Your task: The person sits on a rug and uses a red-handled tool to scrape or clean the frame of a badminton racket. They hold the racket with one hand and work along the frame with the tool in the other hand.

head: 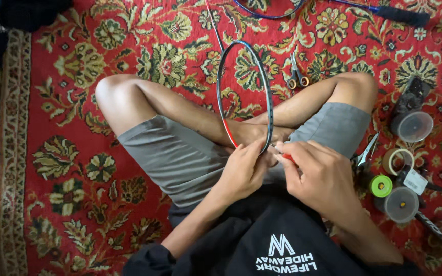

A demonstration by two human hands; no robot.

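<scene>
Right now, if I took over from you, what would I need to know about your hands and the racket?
Left hand: grips the lower rim of the unstrung dark racket frame with a red patch, which rests over the crossed legs.
Right hand: fingers pinch a small red-tipped tool against the rim.
Grey scissors lie on the red patterned carpet beyond the frame.
Done: frame has no strings. Left: any stringing.

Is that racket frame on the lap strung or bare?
Bare: the carpet shows straight through the racket frame, and no strings cross it.
</scene>
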